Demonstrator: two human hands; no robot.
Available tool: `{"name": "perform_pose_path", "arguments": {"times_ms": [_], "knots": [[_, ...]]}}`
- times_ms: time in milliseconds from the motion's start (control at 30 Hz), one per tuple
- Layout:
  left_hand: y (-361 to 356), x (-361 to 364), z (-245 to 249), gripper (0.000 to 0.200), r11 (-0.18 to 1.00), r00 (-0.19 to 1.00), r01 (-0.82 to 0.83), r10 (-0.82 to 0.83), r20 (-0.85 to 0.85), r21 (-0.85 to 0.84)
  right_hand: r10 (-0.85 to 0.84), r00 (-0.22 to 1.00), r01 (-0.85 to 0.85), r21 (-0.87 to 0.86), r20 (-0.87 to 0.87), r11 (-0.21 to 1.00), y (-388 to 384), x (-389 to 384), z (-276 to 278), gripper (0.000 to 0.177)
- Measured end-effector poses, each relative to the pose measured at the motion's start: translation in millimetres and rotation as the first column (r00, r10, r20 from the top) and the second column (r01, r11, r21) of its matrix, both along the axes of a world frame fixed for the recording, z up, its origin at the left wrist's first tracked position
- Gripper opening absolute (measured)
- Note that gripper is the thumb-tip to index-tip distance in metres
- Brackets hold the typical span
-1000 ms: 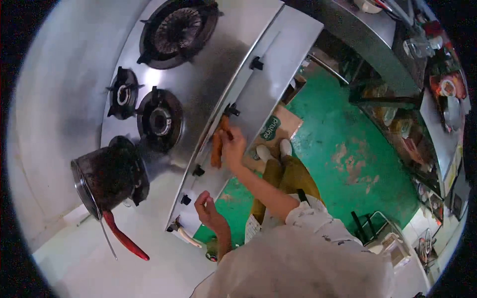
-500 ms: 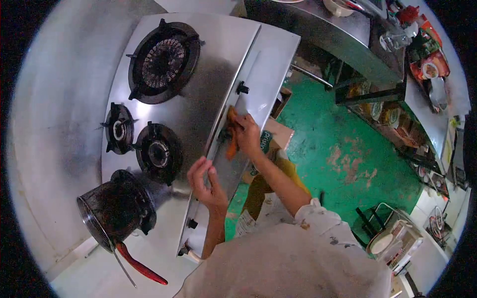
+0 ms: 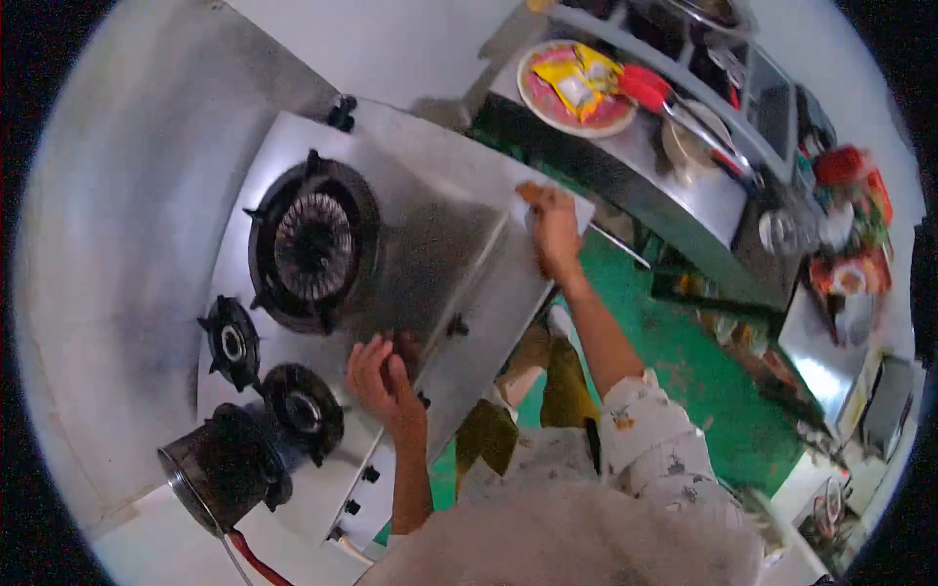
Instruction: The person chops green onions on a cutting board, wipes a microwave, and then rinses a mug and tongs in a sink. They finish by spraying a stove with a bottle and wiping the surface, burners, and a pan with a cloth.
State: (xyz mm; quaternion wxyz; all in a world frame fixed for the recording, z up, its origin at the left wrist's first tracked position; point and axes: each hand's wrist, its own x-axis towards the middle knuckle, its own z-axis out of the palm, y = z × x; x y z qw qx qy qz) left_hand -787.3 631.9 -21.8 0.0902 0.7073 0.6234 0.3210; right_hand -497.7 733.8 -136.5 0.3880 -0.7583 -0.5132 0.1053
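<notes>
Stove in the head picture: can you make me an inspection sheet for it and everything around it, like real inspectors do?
Surface: steel stove, shiny in places, with a large black burner.
Job's things: orange-brown cloth near the stove's corner.
Clutter: plate with yellow packets on the side counter; dark pot on the stove.
Hands: right hand grips the cloth; left hand open, touching unclear.
Cables: nothing seen; one pale hose-like piece.
Surroundings: green floor.
</notes>
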Motion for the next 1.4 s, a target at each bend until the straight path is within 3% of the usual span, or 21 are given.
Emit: {"name": "perform_pose_path", "arguments": {"times_ms": [67, 133, 200, 233, 300, 367, 433, 533, 600, 633, 700, 767, 833, 900, 967, 1033, 1133, 1200, 1333, 1400], "knots": [[9, 15, 0, 0.025, 0.997, 0.993, -0.066, 0.070, -0.094, 0.050, 0.131, 0.925, -0.246, -0.299, -0.357, 0.922, -6, -4, 7, 0.028], [8, 20, -2, 0.027, 0.986, 0.971, -0.140, 0.154, -0.184, 0.087, 0.311, 0.921, -0.352, -0.158, -0.232, 0.923, -43, -9, -23, 0.029], [8, 20, -6, 0.029, 0.974, 0.937, -0.222, 0.228, -0.264, 0.051, 0.571, 0.790, -0.604, -0.123, -0.223, 0.788, -37, 9, 34, 0.027], [10, 22, -5, 0.029, 0.967, 0.929, -0.248, 0.253, -0.270, 0.055, 0.592, 0.773, -0.626, -0.117, -0.228, 0.771, -21, 12, 42, 0.027], [16, 27, 0, 0.031, 0.942, 0.912, -0.331, 0.334, -0.240, 0.051, 0.304, 0.887, -0.376, -0.159, -0.349, 0.913, 15, 15, 47, 0.028], [20, 35, 1, 0.032, 0.926, 0.882, -0.376, 0.372, -0.290, 0.046, 0.357, 0.882, -0.312, 0.187, -0.307, 0.932, 85, 10, 46, 0.029], [20, 34, -2, 0.034, 0.912, 0.853, -0.408, 0.395, -0.341, 0.035, 0.437, 0.850, -0.353, 0.298, -0.295, 0.887, 165, -13, 60, 0.025], [21, 28, -9, 0.038, 0.912, 0.836, -0.406, 0.396, -0.379, 0.058, 0.616, 0.779, -0.595, 0.170, -0.120, 0.786, 271, -68, 48, 0.023], [23, 31, -4, 0.042, 0.902, 0.804, -0.429, 0.407, -0.434, 0.053, 0.786, 0.602, -0.778, 0.324, 0.138, 0.538, 319, -99, 13, 0.025], [22, 29, -5, 0.042, 0.898, 0.799, -0.438, 0.412, -0.438, 0.046, 0.794, 0.594, -0.783, 0.320, 0.131, 0.533, 332, -112, -3, 0.025], [19, 27, -8, 0.045, 0.891, 0.793, -0.454, 0.416, -0.446, 0.024, 0.837, 0.448, -0.890, 0.067, 0.316, 0.451, 348, -127, -36, 0.029], [18, 29, -6, 0.046, 0.885, 0.791, -0.465, 0.417, -0.448, 0.003, 0.843, 0.432, -0.879, -0.059, 0.319, 0.473, 333, -116, -32, 0.031], [22, 31, -4, 0.046, 0.882, 0.790, -0.471, 0.419, -0.448, -0.004, 0.894, 0.397, -0.874, -0.214, 0.206, 0.437, 303, -103, -26, 0.032], [24, 33, -1, 0.046, 0.881, 0.793, -0.472, 0.425, -0.437, 0.000, 0.861, 0.490, -0.868, -0.167, -0.136, 0.467, 268, -77, -39, 0.021], [22, 30, -3, 0.045, 0.891, 0.802, -0.453, 0.415, -0.429, 0.014, 0.843, 0.535, -0.835, -0.123, 0.043, 0.536, 221, -52, -31, 0.020], [23, 30, -1, 0.044, 0.901, 0.812, -0.432, 0.404, -0.421, 0.031, 0.849, 0.522, -0.852, 0.009, 0.086, 0.523, 180, -25, -28, 0.020], [25, 33, 3, 0.041, 0.916, 0.837, -0.399, 0.384, -0.390, 0.046, 0.856, 0.516, -0.854, -0.063, 0.027, 0.516, 122, 6, -43, 0.020], [24, 32, 0, 0.039, 0.909, 0.824, -0.416, 0.394, -0.407, 0.039, 0.782, 0.610, -0.792, -0.082, -0.127, 0.605, 79, 26, -56, 0.020], [21, 31, -5, 0.039, 0.907, 0.842, -0.420, 0.403, -0.358, 0.032, 0.773, 0.632, -0.769, -0.073, 0.064, 0.635, -2, 57, -14, 0.013], [25, 35, 2, 0.040, 0.909, 0.848, -0.404, 0.413, -0.331, 0.099, 0.776, 0.610, -0.785, 0.007, -0.162, 0.619, -35, 70, -3, 0.010]]}}
